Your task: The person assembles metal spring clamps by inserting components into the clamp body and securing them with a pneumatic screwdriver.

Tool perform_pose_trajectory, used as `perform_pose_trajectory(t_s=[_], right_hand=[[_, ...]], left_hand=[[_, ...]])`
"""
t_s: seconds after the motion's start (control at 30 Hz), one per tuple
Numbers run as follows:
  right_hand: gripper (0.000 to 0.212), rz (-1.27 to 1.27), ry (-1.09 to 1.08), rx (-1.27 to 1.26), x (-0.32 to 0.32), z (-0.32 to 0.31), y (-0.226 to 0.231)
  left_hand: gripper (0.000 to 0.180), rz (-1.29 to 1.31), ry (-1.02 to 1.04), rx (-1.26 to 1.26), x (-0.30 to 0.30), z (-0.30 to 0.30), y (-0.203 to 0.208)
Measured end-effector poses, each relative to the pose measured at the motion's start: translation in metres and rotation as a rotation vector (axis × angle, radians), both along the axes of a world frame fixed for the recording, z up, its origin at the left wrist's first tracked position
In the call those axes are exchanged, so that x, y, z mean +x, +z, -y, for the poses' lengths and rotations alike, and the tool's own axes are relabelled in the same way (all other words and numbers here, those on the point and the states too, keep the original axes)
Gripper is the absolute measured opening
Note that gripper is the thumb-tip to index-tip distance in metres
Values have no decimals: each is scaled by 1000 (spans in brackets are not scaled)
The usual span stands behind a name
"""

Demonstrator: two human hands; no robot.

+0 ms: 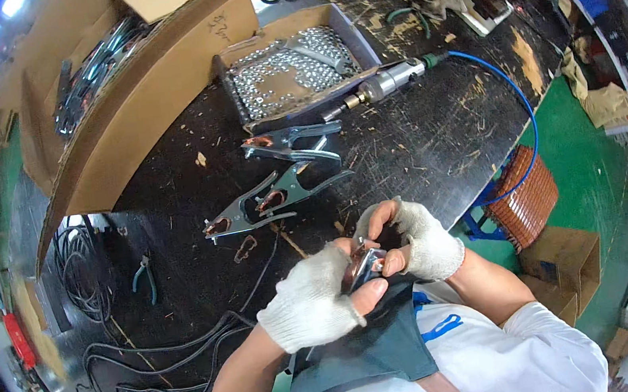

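Note:
My left hand (308,299) and my right hand (421,243), both in white fingerless gloves, meet close to my apron. Between them they hold a ground clamp (372,263), of which a shiny metal end and some copper show; my fingers hide the rest. My right fingertips pinch around its end, while my left fingers wrap its side. Beyond my hands, several more metal clamps with copper jaw pieces lie on the dark table, among them a nearer ground clamp (233,217). A loose copper piece (244,247) rests beside them.
A shallow cardboard tray (235,95) holds many nuts and a wrench. Right of it lies an air-powered driver (390,82) with a blue hose (530,105). A large cardboard box (156,98) stands left. Pliers (144,279) and black cables (191,346) lie on the table's left side.

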State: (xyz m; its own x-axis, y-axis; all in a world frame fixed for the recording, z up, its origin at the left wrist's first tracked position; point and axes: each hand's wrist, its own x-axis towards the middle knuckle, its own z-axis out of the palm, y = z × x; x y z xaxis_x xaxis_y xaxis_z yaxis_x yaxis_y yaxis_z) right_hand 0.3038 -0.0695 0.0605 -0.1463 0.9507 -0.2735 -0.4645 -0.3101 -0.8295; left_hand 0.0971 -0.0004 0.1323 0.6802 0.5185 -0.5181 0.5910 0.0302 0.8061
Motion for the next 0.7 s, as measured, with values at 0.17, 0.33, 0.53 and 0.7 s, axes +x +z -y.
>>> perform_pose_trajectory(t_s=[0.17, 0.33, 0.53, 0.7], right_hand=[[31, 549, 54, 199, 45, -67, 1], [13, 1353, -146, 554, 32, -211, 3], [24, 1907, 544, 344, 6, -312, -41], [24, 1933, 501, 269, -1, -309, -41]], left_hand=[[48, 20, 125, 276, 1, 2, -18], [46, 133, 390, 593, -25, -21, -33], [46, 182, 622, 405, -99, -96, -16], [44, 141, 548, 306, -113, -98, -37]])
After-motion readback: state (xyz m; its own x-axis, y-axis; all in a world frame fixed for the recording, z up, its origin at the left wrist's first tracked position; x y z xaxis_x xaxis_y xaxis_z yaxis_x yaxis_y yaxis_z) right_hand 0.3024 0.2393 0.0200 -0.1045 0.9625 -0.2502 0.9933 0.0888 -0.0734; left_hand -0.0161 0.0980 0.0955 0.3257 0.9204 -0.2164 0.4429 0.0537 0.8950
